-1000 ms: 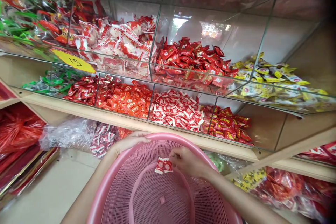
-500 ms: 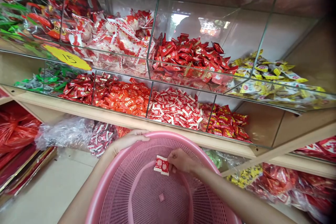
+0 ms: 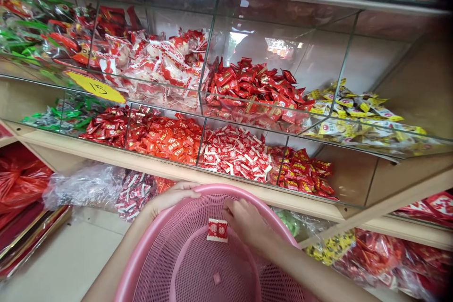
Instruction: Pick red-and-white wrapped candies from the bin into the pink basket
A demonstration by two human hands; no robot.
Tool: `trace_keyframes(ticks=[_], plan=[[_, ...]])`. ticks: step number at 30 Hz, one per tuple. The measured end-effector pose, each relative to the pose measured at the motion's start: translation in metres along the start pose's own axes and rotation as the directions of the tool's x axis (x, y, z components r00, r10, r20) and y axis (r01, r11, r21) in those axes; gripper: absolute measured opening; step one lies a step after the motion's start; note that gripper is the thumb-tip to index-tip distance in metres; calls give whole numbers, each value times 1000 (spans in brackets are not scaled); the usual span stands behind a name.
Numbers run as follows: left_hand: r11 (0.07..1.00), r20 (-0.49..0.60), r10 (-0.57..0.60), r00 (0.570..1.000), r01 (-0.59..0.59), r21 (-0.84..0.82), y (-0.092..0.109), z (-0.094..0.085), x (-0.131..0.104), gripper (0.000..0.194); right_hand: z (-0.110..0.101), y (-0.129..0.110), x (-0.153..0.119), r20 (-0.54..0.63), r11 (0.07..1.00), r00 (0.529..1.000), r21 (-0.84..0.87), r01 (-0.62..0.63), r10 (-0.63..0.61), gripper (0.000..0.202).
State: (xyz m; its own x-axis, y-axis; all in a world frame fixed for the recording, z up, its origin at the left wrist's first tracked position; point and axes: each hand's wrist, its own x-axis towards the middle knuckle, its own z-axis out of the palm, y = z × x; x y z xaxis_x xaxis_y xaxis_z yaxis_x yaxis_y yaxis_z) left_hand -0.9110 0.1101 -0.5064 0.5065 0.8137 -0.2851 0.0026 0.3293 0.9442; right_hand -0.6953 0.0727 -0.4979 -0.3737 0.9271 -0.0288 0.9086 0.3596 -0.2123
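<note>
A pink perforated basket (image 3: 150, 217) fills the lower middle. At its upper left rim is my left hand (image 3: 177, 196), closed round the edge with its fingers over the rim. Inside the basket's opening, my right hand (image 3: 242, 222) has its fingers curled together, with nothing visible in them. A pair of small red and white wrapped sweets (image 3: 217, 230) lies just left of and below those fingertips, apart from them. Whether the sweets touch the basket wall cannot be made out.
Glass-fronted shelf bins ahead hold red and white sweets (image 3: 235, 153), orange-red sweets (image 3: 173, 139), red twisted packets (image 3: 258, 85) and yellow packets (image 3: 357, 104). A yellow price tag (image 3: 96, 87) reads 15. Clear plastic bags (image 3: 85, 186) lie under the wooden ledge (image 3: 106, 155).
The sweets, held in my right fingertips before, are now separate from them. My right hand has moved slightly up and its fingers have curled. The view has tilted up a little.
</note>
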Motion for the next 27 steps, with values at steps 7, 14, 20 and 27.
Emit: trace_keyframes(ticks=[7, 14, 20, 27], plan=[[1000, 0, 0, 1000, 0, -9, -1, 0, -1, 35, -84, 4, 28, -370, 982, 917, 52, 184, -152, 15], [999, -47, 1, 999, 1, 46, -5, -3, -1, 39, -83, 25, 60, -417, 969, 882, -195, 149, -220, 14], [999, 2, 35, 999, -35, 38, -3, -2, -3, 36, -85, 21, 62, -411, 960, 875, -217, 178, -255, 22], [1000, -33, 9, 999, -8, 30, -3, -2, -2, 36, -102, 22, 46, -484, 960, 829, -146, 239, -280, 19]])
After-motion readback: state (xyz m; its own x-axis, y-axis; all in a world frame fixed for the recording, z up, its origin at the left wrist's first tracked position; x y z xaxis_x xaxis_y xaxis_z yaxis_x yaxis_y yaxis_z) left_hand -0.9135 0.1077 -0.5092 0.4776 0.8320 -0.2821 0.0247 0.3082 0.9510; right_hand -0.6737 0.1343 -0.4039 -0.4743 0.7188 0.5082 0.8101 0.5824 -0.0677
